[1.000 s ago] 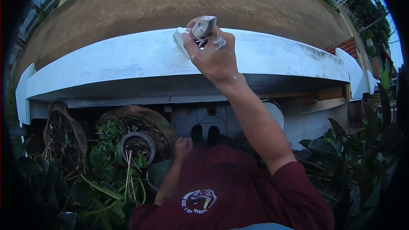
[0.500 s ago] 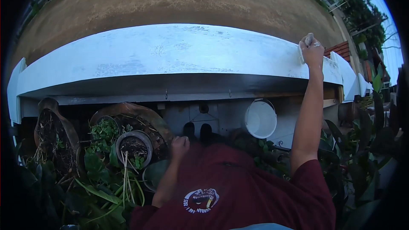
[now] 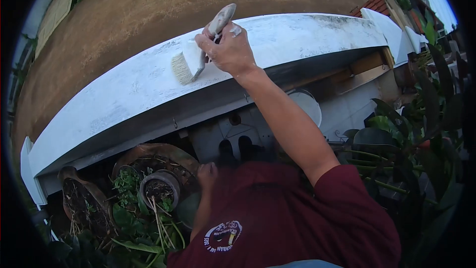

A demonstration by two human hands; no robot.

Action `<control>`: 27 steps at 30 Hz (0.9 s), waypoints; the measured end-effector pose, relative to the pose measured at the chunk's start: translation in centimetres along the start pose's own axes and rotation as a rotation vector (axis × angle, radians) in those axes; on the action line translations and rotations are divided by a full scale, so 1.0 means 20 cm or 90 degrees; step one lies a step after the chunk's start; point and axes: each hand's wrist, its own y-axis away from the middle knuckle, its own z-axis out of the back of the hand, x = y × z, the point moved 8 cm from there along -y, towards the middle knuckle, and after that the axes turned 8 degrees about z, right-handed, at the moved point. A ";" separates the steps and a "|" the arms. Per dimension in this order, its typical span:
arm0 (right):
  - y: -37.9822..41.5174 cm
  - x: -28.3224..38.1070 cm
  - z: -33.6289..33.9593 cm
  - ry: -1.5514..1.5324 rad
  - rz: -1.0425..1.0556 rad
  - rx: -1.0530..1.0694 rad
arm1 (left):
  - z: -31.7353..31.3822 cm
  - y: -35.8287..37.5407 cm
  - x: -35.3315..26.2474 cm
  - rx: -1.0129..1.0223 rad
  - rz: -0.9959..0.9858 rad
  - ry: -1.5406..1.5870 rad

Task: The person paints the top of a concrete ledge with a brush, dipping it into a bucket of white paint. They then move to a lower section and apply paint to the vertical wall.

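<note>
My right hand (image 3: 229, 47) is closed round the pale handle of a wide paintbrush (image 3: 192, 57). The brush's off-white bristles rest on the top of a long white-painted wall (image 3: 277, 32), near its middle. White paint smears show on my fingers. Patchy grey marks show through the paint in several spots along the wall. Down by my waist, my left hand (image 3: 207, 173) has its fingers curled in, beside a clay planter; I see nothing in it.
A white bucket (image 3: 306, 105) stands on the tiles behind the wall, partly covered by my right forearm. Clay planters (image 3: 163, 150) and a round pot (image 3: 159, 188) sit at lower left. Leafy plants (image 3: 377, 139) crowd the right side. Bare brown ground (image 3: 173, 0) lies beyond the wall.
My right hand has brought the paintbrush leftward, from the wall's right end to near its middle. The view has turned, so the wall slants. My left hand stays by my waist.
</note>
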 end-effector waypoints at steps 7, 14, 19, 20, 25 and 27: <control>0.08 0.14 1.40 0.725 0.045 -0.327 | 0.01 -0.02 -0.01 -0.019 0.004 0.019; 0.25 0.25 0.03 0.639 0.373 0.045 | 0.00 -0.02 -0.02 -0.019 -0.018 0.003; 0.30 0.53 -0.51 0.074 0.354 0.100 | 0.00 -0.02 -0.05 0.006 -0.020 -0.056; 0.26 0.49 -0.46 0.035 0.322 0.088 | 0.00 -0.02 -0.06 -0.001 -0.020 -0.048; 0.22 -0.04 0.51 0.085 0.058 -0.190 | 0.01 -0.03 -0.07 0.006 0.001 -0.025; 0.30 -0.14 0.98 0.168 0.053 -0.294 | 0.01 -0.02 -0.08 0.008 0.007 -0.031</control>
